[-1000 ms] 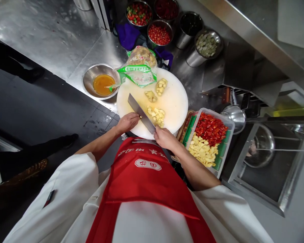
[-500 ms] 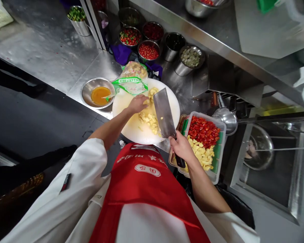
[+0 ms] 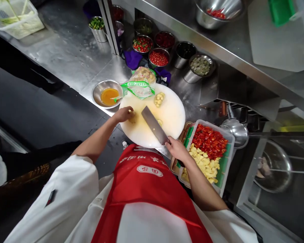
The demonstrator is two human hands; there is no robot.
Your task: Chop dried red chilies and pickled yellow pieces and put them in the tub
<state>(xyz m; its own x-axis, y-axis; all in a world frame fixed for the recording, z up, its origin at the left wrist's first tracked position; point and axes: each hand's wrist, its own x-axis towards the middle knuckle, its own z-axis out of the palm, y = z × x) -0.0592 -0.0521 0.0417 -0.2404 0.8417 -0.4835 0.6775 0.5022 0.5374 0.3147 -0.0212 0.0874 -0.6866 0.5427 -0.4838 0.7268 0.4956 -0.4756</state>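
Note:
My right hand (image 3: 176, 148) is closed round the handle of a cleaver (image 3: 154, 126), whose wide blade lies over the round white cutting board (image 3: 173, 114). A few pale yellow pieces (image 3: 160, 122) show just beyond the blade. At the board's left edge, my left hand (image 3: 125, 114) has its fingers curled down; what they hold, if anything, is too small to name. A small pile of pale yellow cloves (image 3: 159, 99) sits near the back of the board. Behind it a green and clear plastic bag (image 3: 142, 82) of similar pieces rests against the board.
A bowl of orange liquid (image 3: 108, 96) stands left of the board. To the right is a tub (image 3: 224, 168) of red and yellow chopped pieces. Metal pots, one of red pieces (image 3: 159, 58), line the back under a shelf (image 3: 190, 32). A ladle (image 3: 234, 130) lies farther right.
My left hand has moved to the board's left edge. The cleaver has swung left and lower over the board. The yellow pile at the middle front is gone from there. The view has shifted.

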